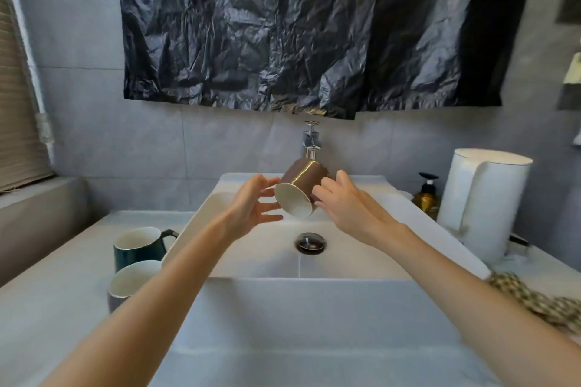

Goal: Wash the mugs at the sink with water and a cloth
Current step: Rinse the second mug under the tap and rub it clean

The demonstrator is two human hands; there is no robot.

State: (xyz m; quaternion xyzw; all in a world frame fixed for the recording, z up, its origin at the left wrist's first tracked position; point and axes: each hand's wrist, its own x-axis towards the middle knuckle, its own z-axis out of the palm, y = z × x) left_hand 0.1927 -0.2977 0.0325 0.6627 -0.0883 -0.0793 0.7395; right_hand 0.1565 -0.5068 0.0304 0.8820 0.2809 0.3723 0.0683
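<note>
Brown mug [300, 190] hangs tilted over the sink [267, 261] under the tap [311, 140], mouth toward the camera. Right hand [344, 203] fingers seem curled around its handle side; left hand [253, 203] fingers are spread, tips at its wall.

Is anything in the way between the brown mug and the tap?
No. The brown mug, held by the right hand with the left hand beside it, sits tilted right under the tap. Nothing visible lies between them.
</note>
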